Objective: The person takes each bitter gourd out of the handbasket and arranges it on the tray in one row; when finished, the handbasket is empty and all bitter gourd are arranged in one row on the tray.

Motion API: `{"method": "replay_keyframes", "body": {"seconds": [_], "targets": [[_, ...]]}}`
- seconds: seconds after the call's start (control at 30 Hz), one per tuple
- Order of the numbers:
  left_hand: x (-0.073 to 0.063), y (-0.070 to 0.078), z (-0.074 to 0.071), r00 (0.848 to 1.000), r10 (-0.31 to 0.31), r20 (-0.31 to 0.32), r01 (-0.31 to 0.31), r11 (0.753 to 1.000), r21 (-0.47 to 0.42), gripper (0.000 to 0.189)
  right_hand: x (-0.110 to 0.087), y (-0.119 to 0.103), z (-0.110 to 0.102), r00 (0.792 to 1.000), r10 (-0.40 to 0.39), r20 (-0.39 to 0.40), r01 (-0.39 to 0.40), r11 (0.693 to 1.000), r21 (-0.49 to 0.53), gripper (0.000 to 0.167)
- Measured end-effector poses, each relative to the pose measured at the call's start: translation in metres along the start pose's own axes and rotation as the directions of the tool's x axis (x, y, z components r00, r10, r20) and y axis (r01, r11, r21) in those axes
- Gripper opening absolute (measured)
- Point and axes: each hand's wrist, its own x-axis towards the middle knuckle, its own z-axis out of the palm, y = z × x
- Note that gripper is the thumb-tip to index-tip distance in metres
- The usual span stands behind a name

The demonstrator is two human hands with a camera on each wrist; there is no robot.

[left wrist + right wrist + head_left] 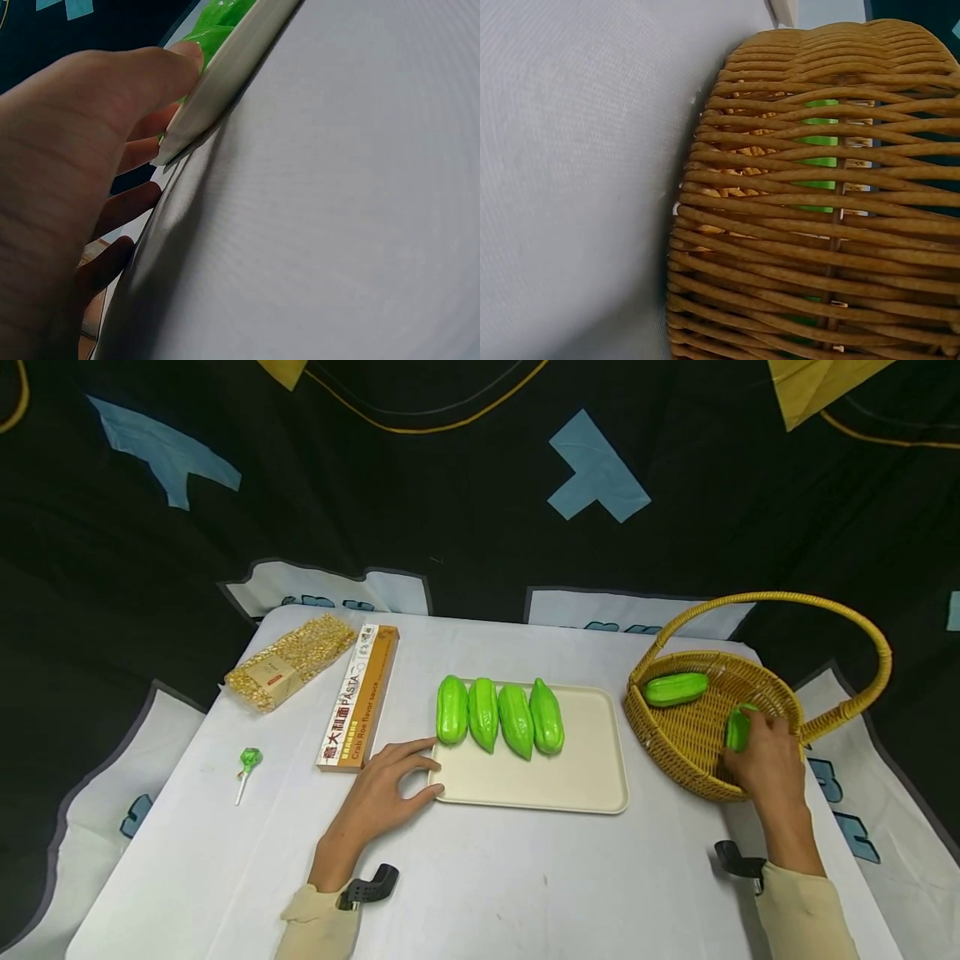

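Note:
In the head view my right hand (770, 767) reaches over the near right rim of a wicker basket (693, 756) and grips a green ridged gourd (737, 731), which it partly covers. A second gourd (677, 689) lies at the basket's left side. Several more such gourds (516, 720) stand side by side along the upper left of a cream tray (540, 789). My left hand (381, 795) touches that tray's left edge with thumb and fingertips, fingers spread. The right wrist view shows the woven basket wall (817, 240), with green behind it; the hand is hidden there.
Left of the tray lies a pasta box (358, 697), with a bag of yellow kernels (292, 662) beyond it. A green-wrapped lollipop (248, 768) is farther left. The basket's tall handle (780, 597) arches above it, near the right edge of the white-covered table (525, 885).

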Motion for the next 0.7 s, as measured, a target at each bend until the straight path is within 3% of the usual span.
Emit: {"method": "replay_keyframes", "body": {"seconds": [0.7], "targets": [[-0.0001, 0.001, -0.0015, 1.0, -0.01, 0.006, 0.01, 1.0, -0.005, 0.031, 0.0006, 0.0053, -0.0025, 0.999, -0.031, -0.017, 0.033, 0.992, 0.118, 0.084]]}}
